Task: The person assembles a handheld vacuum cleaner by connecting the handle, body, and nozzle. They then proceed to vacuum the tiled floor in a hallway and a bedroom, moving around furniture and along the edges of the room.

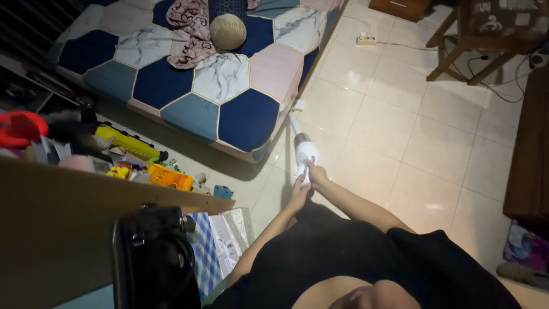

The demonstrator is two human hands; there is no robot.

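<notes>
While both arms stretched forward at frame centre, the left hand and right hand had their fingers clamped on a white-and-grey handheld stick vacuum, its long axis slanting up-left toward the hexagon-patterned blue mattress.

A dim room, lit mainly from the right of the frame: the glossy cream tiled floor carries soft glare patches at centre and lower right, while the left side sinks into shadow. A dark band of shadow lies under the edge of the hexagon-patterned blue, white and pink mattress. The black bag at lower left is nearly featureless and soft. Upper left corner is almost black. Detail is grainy, edges slightly stretched by the wide lens.
</notes>
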